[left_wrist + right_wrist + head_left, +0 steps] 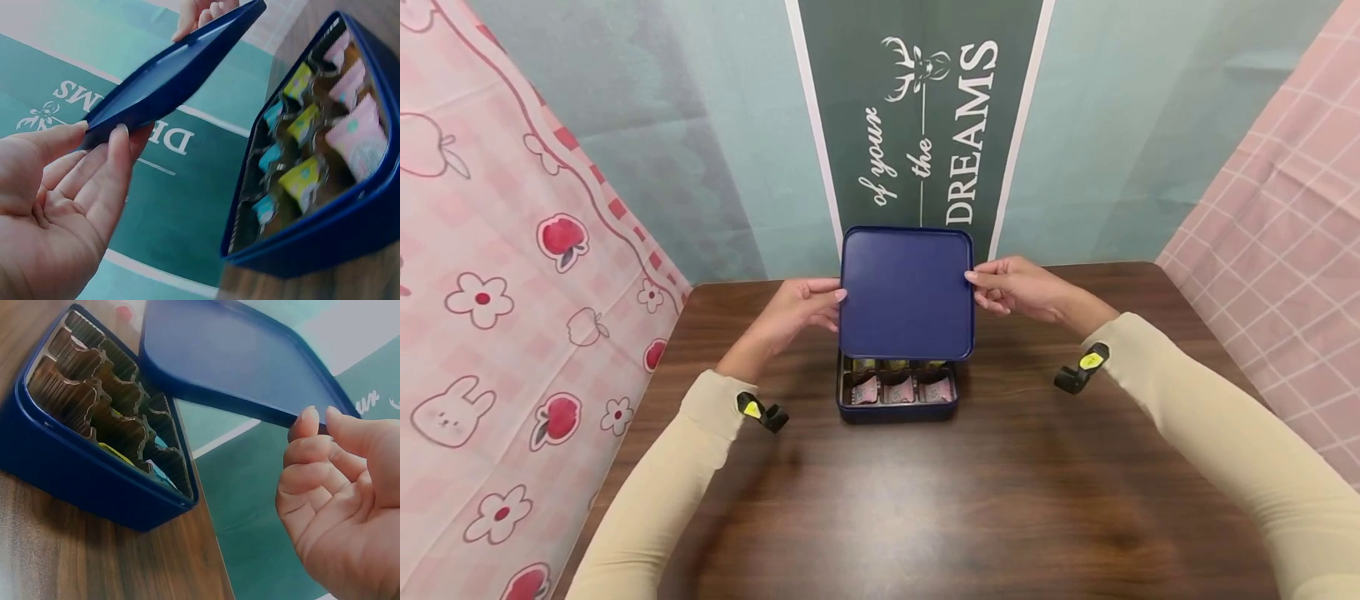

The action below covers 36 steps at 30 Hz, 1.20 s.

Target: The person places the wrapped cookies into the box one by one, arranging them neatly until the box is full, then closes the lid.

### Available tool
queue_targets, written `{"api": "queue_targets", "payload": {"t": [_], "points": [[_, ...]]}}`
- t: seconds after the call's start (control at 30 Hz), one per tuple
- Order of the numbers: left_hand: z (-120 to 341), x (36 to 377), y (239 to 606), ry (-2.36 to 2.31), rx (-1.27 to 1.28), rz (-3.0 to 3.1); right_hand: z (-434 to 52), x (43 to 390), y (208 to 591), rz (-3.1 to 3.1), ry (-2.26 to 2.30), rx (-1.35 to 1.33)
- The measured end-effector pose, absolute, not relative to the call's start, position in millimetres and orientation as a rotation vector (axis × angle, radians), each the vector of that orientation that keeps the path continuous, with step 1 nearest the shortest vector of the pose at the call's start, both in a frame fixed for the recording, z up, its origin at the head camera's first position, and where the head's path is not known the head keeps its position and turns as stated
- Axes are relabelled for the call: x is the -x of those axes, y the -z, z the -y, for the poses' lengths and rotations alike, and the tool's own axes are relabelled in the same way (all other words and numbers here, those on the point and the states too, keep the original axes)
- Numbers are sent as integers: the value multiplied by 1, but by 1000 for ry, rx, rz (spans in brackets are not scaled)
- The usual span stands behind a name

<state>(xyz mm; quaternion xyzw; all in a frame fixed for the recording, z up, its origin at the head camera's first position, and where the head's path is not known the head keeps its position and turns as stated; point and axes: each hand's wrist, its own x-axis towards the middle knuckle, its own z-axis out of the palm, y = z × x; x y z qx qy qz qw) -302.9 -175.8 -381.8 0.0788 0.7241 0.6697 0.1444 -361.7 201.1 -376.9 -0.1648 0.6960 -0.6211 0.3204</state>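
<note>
A square blue lid (907, 292) is held up, tilted, above a blue tin (898, 414). My left hand (797, 307) pinches its left edge between thumb and fingers. At the opposite edge, my right hand (1018, 287) pinches it the same way. The tin holds a divided tray with wavy compartment walls (119, 394). Wrapped sweets sit in it by rows: pink ones (362, 140) at the near side, yellow ones (303, 181) in the middle and blue ones (270, 159) at the far side. In the head view the lid hides the tin's back part.
The tin stands on a dark brown wooden table (887, 508). A green cloth with white lettering (925, 125) hangs behind it. Pink patterned cloth (512, 333) covers the left side, and a pink checked cloth (1285, 192) the right.
</note>
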Motion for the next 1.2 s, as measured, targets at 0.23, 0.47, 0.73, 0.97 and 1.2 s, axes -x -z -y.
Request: {"api": "queue_targets", "payload": {"t": [0.23,0.47,0.73,0.97,1.2], "points": [[188,303,370,-1748,-297,-2381,-189,359,374,-1880,1691,482],[189,302,365,-1788,-399,-2414,-187,354,370,-2070,1660,589],[194,295,368,-1785,-533,-2563,-183,340,373,-2356,1561,868],[197,291,383,-1686,-551,-2772,-181,327,386,-2553,1486,990],[194,287,401,-1570,-708,-2930,-182,316,407,-2823,1271,1233]]}}
